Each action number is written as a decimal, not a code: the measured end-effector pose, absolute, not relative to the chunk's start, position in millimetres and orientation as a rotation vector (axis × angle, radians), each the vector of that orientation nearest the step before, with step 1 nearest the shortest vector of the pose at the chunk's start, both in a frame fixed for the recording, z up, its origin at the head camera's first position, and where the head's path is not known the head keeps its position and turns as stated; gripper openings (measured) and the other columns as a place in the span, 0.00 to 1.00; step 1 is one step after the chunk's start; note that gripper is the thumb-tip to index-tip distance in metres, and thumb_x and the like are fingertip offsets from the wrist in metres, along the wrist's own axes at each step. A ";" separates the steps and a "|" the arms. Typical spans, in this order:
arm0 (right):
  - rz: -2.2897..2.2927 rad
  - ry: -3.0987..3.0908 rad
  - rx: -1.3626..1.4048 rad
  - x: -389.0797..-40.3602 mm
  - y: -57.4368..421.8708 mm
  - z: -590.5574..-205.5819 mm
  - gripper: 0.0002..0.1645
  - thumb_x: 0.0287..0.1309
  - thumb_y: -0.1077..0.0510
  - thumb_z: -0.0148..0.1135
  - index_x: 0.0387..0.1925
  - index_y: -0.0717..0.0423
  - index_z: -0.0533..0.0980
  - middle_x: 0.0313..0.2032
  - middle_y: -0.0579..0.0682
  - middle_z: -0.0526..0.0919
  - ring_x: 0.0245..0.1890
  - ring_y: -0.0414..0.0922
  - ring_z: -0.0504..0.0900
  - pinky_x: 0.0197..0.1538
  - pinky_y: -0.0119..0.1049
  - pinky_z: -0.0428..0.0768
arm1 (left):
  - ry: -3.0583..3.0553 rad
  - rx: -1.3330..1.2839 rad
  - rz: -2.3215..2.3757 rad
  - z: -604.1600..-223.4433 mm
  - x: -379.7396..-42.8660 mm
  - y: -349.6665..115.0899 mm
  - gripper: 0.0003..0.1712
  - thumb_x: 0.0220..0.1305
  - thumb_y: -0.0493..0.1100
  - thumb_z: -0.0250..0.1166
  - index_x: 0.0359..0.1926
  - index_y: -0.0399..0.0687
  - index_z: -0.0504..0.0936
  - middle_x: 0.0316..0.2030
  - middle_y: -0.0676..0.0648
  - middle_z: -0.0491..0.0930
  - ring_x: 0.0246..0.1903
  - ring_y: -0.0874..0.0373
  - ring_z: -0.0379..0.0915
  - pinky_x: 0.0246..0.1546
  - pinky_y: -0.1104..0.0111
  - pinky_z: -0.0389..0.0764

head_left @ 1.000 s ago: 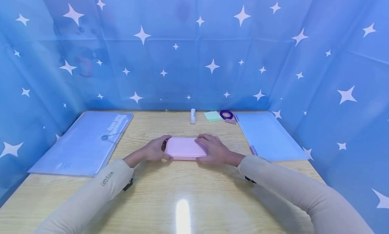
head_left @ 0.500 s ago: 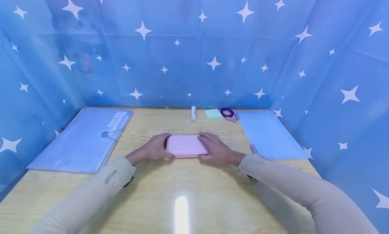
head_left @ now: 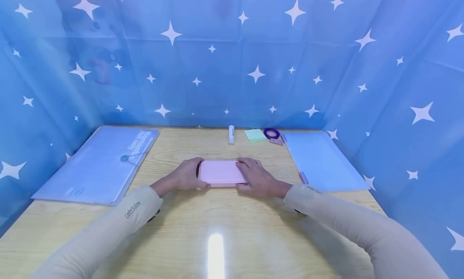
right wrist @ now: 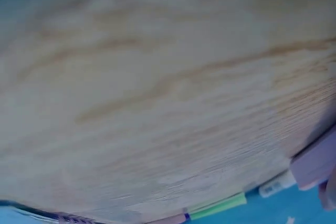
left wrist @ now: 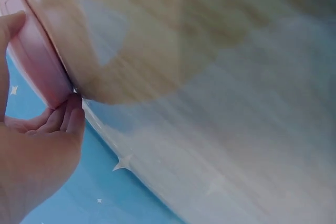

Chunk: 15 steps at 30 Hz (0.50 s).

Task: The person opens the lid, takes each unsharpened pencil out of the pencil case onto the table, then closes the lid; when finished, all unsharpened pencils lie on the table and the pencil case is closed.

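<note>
A pink rectangular case [head_left: 222, 173], like a pencil case, lies flat in the middle of the wooden table. My left hand [head_left: 187, 175] grips its left end, thumb on the near side and fingers round the far side. At the right end, my right hand [head_left: 257, 177] holds it the same way and covers that corner. The left wrist view shows the left hand [left wrist: 42, 156] with its thumb and fingers against the case [left wrist: 39, 56]. In the right wrist view only an edge of the case [right wrist: 317, 161] shows; most of the right hand is out of frame.
A clear string-tie folder [head_left: 98, 166] lies at left, a spiral notebook [head_left: 324, 162] at right. Along the back are a glue stick [head_left: 231, 135], green sticky notes [head_left: 255, 135], a purple tape roll [head_left: 266, 135] and a small eraser-like block [head_left: 276, 142]. A starry blue curtain [head_left: 217, 61] encloses the table.
The head view has tilted slightly, so the scene sits a little higher. Both hands keep their hold on the pink case, which stays at nearly the same place on the table.
</note>
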State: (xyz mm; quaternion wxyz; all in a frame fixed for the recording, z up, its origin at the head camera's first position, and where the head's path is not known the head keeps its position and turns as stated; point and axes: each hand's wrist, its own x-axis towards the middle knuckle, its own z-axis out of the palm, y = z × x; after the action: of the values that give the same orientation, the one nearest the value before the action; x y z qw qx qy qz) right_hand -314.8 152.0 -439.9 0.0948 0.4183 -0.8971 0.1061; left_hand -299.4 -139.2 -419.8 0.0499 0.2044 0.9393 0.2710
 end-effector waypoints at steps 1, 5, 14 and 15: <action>0.311 -2.651 1.250 -315.5 151.6 -439.3 0.45 0.58 0.42 0.64 0.66 0.69 0.66 0.66 0.63 0.66 0.68 0.59 0.63 0.68 0.57 0.63 | 2.871 0.620 0.823 -419.3 -298.5 -139.2 0.55 0.45 0.57 0.78 0.68 0.32 0.65 0.58 0.38 0.76 0.55 0.49 0.74 0.58 0.58 0.77; 0.279 -2.658 1.272 -318.0 150.4 -434.6 0.44 0.60 0.41 0.62 0.67 0.68 0.65 0.67 0.63 0.66 0.69 0.59 0.63 0.68 0.57 0.63 | 2.923 0.643 0.810 -418.4 -297.2 -139.8 0.54 0.43 0.56 0.79 0.65 0.31 0.66 0.55 0.38 0.77 0.52 0.49 0.75 0.56 0.58 0.78; 0.667 -2.867 1.234 -337.2 165.2 -398.2 0.45 0.56 0.43 0.71 0.68 0.62 0.68 0.66 0.59 0.73 0.66 0.56 0.70 0.69 0.51 0.67 | 2.907 0.612 0.859 -421.7 -298.9 -134.2 0.61 0.41 0.58 0.82 0.67 0.31 0.61 0.53 0.36 0.78 0.51 0.46 0.76 0.57 0.56 0.77; 0.796 -2.847 1.203 -341.0 167.0 -393.4 0.41 0.56 0.45 0.72 0.66 0.61 0.71 0.64 0.57 0.75 0.65 0.56 0.72 0.68 0.52 0.69 | 2.897 0.600 0.883 -422.7 -299.3 -133.8 0.62 0.40 0.58 0.82 0.68 0.31 0.59 0.54 0.35 0.78 0.51 0.46 0.76 0.57 0.56 0.77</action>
State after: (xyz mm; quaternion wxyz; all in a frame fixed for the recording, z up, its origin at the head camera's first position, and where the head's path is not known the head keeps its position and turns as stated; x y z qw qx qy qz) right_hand -341.0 167.0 -393.4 -0.0250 0.3767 -0.8918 0.2494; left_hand -299.3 -133.8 -422.7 0.0272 0.1944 0.9380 0.2858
